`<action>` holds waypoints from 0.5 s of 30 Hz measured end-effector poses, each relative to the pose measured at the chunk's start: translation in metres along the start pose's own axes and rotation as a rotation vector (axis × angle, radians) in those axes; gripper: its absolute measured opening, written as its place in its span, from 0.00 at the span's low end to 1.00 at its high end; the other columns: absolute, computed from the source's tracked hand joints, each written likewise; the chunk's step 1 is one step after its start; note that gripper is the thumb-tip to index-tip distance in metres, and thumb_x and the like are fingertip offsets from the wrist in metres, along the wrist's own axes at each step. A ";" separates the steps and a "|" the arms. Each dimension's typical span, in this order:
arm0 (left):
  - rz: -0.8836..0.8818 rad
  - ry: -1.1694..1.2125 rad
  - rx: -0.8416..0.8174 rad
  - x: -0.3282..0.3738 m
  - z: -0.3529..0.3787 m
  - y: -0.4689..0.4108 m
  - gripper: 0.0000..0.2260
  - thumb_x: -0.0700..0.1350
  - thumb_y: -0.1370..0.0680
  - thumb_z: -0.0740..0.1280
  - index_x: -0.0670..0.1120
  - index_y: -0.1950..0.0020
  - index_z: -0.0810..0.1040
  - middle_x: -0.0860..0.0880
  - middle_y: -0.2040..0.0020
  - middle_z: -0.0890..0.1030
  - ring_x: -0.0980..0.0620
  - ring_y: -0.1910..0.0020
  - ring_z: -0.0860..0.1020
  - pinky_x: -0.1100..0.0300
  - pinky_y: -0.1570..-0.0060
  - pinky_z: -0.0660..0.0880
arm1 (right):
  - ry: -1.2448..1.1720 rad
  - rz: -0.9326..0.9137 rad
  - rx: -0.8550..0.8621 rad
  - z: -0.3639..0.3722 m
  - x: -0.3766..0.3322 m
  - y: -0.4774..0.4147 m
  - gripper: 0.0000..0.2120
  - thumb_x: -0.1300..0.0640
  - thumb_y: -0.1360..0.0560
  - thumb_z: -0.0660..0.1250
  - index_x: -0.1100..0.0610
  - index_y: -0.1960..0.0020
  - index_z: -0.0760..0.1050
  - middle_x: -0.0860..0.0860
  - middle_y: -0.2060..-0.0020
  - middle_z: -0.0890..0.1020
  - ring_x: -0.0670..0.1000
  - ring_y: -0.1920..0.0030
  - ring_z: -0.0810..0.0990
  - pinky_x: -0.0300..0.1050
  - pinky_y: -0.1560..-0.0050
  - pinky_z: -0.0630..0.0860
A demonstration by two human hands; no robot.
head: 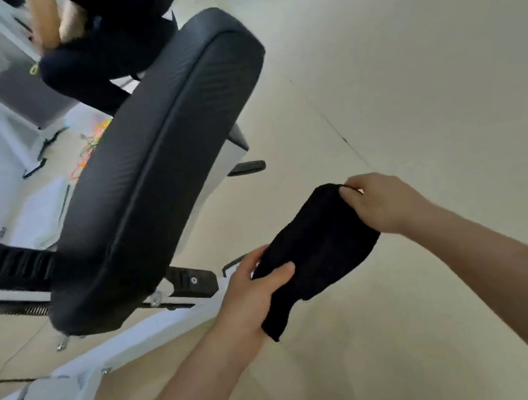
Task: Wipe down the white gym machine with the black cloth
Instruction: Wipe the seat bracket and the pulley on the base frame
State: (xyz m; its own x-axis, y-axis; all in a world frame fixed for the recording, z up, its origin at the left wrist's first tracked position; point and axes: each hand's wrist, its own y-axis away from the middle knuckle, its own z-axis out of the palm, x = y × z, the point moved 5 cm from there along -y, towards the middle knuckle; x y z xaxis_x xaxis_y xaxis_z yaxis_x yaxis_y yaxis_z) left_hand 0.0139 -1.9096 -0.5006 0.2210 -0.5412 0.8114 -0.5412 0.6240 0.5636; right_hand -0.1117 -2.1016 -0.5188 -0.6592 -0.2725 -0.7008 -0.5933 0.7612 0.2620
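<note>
right fingers (352, 198): curled tight, pinching the far upper corner of the black cloth (318, 246).
left fingers (280, 273): thumb laid over the near lower part of the cloth, the rest wrapped under it, a firm grip.
right hand (381, 203): held up to the right, over bare floor (408, 82).
left hand (254, 290): lower and nearer, just right of the machine's frame.
cloth: bunched and drawn out between the two hands, in the air, with a loose end hanging below the left hand. from where i stand it touches no part of the machine.
white gym machine (134, 345): its white frame runs along the near left, with the big black pad (158, 166) tilted above it, just left of the hands.
done so far: the cloth is in hand and looks as if it is being straightened or folded for use.
left to do: i'd say nearly all of it, since no wiping contact shows. whether any white part has had a pass i cannot tell from the surfaces.
farther off: another person (103, 36) crouches at the far left by a white panel.
</note>
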 end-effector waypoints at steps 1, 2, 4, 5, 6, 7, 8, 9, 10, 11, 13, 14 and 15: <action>-0.033 0.071 0.035 0.006 0.015 0.004 0.11 0.43 0.23 0.71 0.50 0.41 0.79 0.51 0.52 0.85 0.54 0.60 0.83 0.60 0.65 0.75 | -0.086 0.057 -0.013 -0.019 0.008 0.006 0.17 0.52 0.17 0.55 0.62 0.52 0.76 0.54 0.61 0.78 0.53 0.63 0.75 0.42 0.67 0.70; -0.072 0.118 0.060 0.010 0.030 0.009 0.10 0.46 0.23 0.71 0.50 0.42 0.79 0.51 0.55 0.85 0.55 0.65 0.82 0.61 0.68 0.73 | -0.197 0.110 -0.049 -0.037 0.015 0.013 0.16 0.53 0.18 0.55 0.64 0.54 0.74 0.55 0.63 0.76 0.53 0.66 0.72 0.41 0.70 0.67; -0.150 0.165 0.107 0.019 0.059 0.020 0.09 0.50 0.21 0.68 0.52 0.42 0.79 0.53 0.59 0.83 0.56 0.69 0.79 0.60 0.70 0.69 | -0.491 0.207 -0.171 -0.073 0.026 0.031 0.13 0.55 0.18 0.57 0.62 0.51 0.76 0.54 0.59 0.78 0.53 0.62 0.76 0.42 0.64 0.71; -0.153 0.135 0.147 0.025 0.070 0.025 0.07 0.51 0.20 0.66 0.55 0.43 0.79 0.53 0.57 0.83 0.55 0.67 0.80 0.59 0.69 0.69 | -0.665 0.251 -0.246 -0.090 0.029 0.039 0.12 0.55 0.18 0.57 0.60 0.49 0.76 0.55 0.56 0.79 0.54 0.58 0.78 0.45 0.59 0.74; -0.136 0.071 0.178 0.035 0.080 0.031 0.07 0.49 0.19 0.63 0.59 0.45 0.79 0.52 0.52 0.83 0.53 0.61 0.81 0.59 0.66 0.71 | -0.843 0.301 -0.307 -0.107 0.034 0.047 0.10 0.55 0.17 0.58 0.59 0.48 0.76 0.57 0.54 0.79 0.56 0.55 0.80 0.48 0.55 0.76; -0.110 0.004 0.193 0.050 0.091 0.039 0.10 0.47 0.18 0.61 0.61 0.48 0.79 0.49 0.49 0.83 0.50 0.55 0.82 0.58 0.63 0.73 | -0.999 0.363 -0.340 -0.125 0.039 0.056 0.09 0.54 0.18 0.59 0.57 0.47 0.75 0.58 0.52 0.79 0.58 0.54 0.81 0.50 0.52 0.78; -0.086 -0.047 0.197 0.067 0.100 0.047 0.14 0.44 0.18 0.59 0.62 0.50 0.79 0.47 0.47 0.83 0.48 0.52 0.82 0.57 0.61 0.74 | -1.118 0.418 -0.358 -0.142 0.043 0.065 0.08 0.53 0.18 0.60 0.57 0.45 0.75 0.59 0.51 0.80 0.59 0.53 0.82 0.52 0.52 0.79; -0.068 -0.049 0.192 0.086 0.109 0.055 0.16 0.42 0.19 0.58 0.60 0.51 0.80 0.44 0.48 0.83 0.48 0.53 0.81 0.57 0.61 0.75 | -1.196 0.468 -0.358 -0.157 0.046 0.073 0.10 0.52 0.19 0.61 0.58 0.44 0.75 0.59 0.50 0.81 0.59 0.51 0.83 0.53 0.52 0.80; -0.061 -0.033 0.185 0.106 0.115 0.065 0.15 0.40 0.19 0.59 0.58 0.51 0.81 0.43 0.50 0.83 0.48 0.56 0.81 0.56 0.61 0.75 | -1.259 0.518 -0.337 -0.173 0.048 0.080 0.13 0.51 0.20 0.62 0.60 0.42 0.75 0.60 0.48 0.82 0.60 0.49 0.84 0.53 0.54 0.81; -0.057 -0.013 0.192 0.127 0.120 0.077 0.14 0.40 0.19 0.60 0.56 0.52 0.82 0.43 0.53 0.83 0.48 0.57 0.80 0.55 0.61 0.75 | -1.321 0.568 -0.300 -0.188 0.047 0.086 0.15 0.51 0.21 0.64 0.61 0.41 0.75 0.60 0.47 0.83 0.60 0.47 0.84 0.52 0.54 0.81; -0.050 0.013 0.213 0.171 0.125 0.107 0.12 0.41 0.19 0.63 0.54 0.53 0.83 0.47 0.57 0.82 0.48 0.57 0.79 0.53 0.59 0.75 | -1.420 0.628 -0.198 -0.219 0.039 0.098 0.16 0.51 0.22 0.67 0.62 0.41 0.76 0.58 0.46 0.83 0.58 0.43 0.83 0.54 0.49 0.80; -0.038 0.018 0.214 0.192 0.127 0.122 0.11 0.42 0.20 0.64 0.54 0.53 0.83 0.49 0.57 0.82 0.49 0.57 0.80 0.54 0.59 0.75 | -1.452 0.626 -0.153 -0.235 0.032 0.103 0.15 0.53 0.23 0.68 0.62 0.42 0.76 0.56 0.48 0.83 0.57 0.43 0.82 0.54 0.45 0.79; -0.022 0.031 0.222 0.212 0.128 0.138 0.10 0.42 0.20 0.65 0.54 0.53 0.84 0.51 0.58 0.83 0.50 0.57 0.80 0.54 0.59 0.76 | -1.480 0.618 -0.113 -0.251 0.025 0.107 0.12 0.55 0.24 0.69 0.61 0.45 0.75 0.55 0.51 0.81 0.56 0.43 0.80 0.55 0.42 0.78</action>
State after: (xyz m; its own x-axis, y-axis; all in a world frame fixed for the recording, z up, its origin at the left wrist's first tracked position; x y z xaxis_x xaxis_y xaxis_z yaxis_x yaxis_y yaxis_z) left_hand -0.1180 -2.0102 -0.2703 0.2577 -0.5333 0.8057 -0.7005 0.4713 0.5360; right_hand -0.3075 -2.1748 -0.3413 0.1652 0.8772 -0.4507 -0.4924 0.4693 0.7330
